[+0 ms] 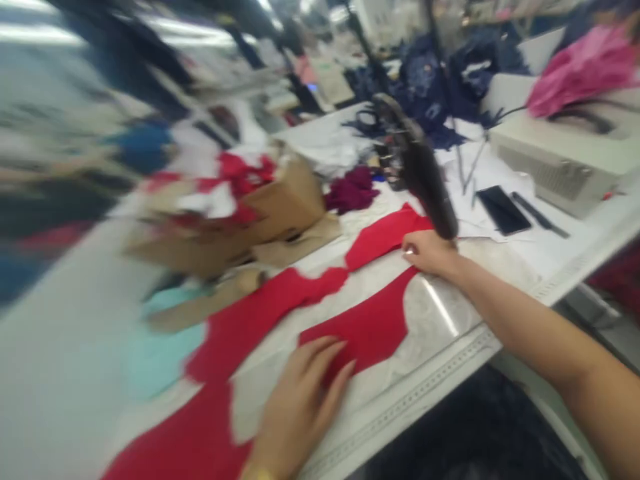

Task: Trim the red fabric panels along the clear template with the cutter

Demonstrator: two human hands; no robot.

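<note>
A piece of red fabric (280, 300) with curved cut-outs lies spread over a pale work table (440, 313). My left hand (305, 393) rests flat on its near edge, fingers stretched out. At the fabric's far right end my right hand (427, 252) is curled, and a black tool handle (425, 173) rises from it; the picture is blurred, so the grip is unclear.
Brown paper pattern pieces (270, 220) and red scraps lie behind the fabric. A light blue cloth (160, 347) is at left. A black phone (503, 210), a beige machine (565, 153), purple fabric (353, 190) and pink cloth (585, 67) sit at right.
</note>
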